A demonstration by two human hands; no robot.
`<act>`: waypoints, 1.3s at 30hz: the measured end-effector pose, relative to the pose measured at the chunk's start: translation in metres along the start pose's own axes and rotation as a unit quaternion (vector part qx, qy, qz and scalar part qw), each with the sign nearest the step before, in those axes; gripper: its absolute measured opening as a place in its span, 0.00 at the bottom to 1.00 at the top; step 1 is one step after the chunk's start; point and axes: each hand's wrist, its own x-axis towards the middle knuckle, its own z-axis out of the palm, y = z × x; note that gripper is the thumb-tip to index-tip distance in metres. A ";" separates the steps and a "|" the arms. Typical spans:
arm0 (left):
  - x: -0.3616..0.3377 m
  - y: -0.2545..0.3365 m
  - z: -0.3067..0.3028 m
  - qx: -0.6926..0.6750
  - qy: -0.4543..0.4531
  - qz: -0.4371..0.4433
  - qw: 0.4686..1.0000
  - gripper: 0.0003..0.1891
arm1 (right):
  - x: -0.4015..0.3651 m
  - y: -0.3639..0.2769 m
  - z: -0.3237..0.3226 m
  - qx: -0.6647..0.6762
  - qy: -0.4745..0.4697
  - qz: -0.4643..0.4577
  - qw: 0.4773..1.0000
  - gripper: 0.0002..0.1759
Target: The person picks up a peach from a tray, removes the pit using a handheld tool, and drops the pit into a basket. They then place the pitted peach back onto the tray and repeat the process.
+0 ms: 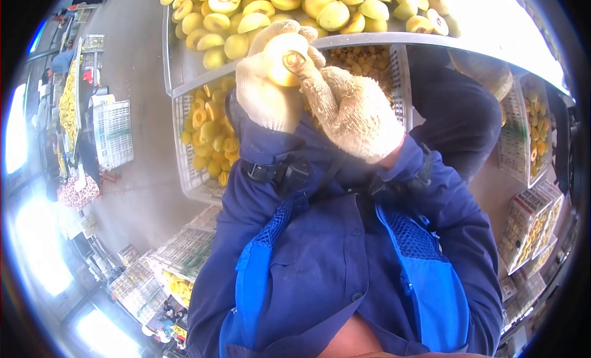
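**As two gloved hands close on one yellow fruit (278,57), a heaped tray stands just beyond**

While the left hand (265,98), in a pale knit glove, cups the yellow fruit from below and behind with its fingers wrapped round it, the right hand (356,113), gloved the same, curls against the fruit's front. One right fingertip (297,61) presses into its face. Whether that tip carries a small tool cannot be told. The fruit is held in the air close before the chest, in front of the rim of a metal tray (184,75). On the tray lies a heap of like fruit (289,7), whole and rounded.

Under the tray's edge stands a white plastic crate (186,173) filled with cut yellow pieces. A second crate (516,142) with pieces stands at the right, well apart. More crates are stacked (184,247) at the lower left. The sleeves of a blue jacket (320,259) fill the foreground.
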 end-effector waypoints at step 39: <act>0.034 0.020 -0.011 0.052 -0.032 -0.177 0.982 0.21 | 0.019 0.006 -0.005 0.494 -0.159 0.365 0.773 0.37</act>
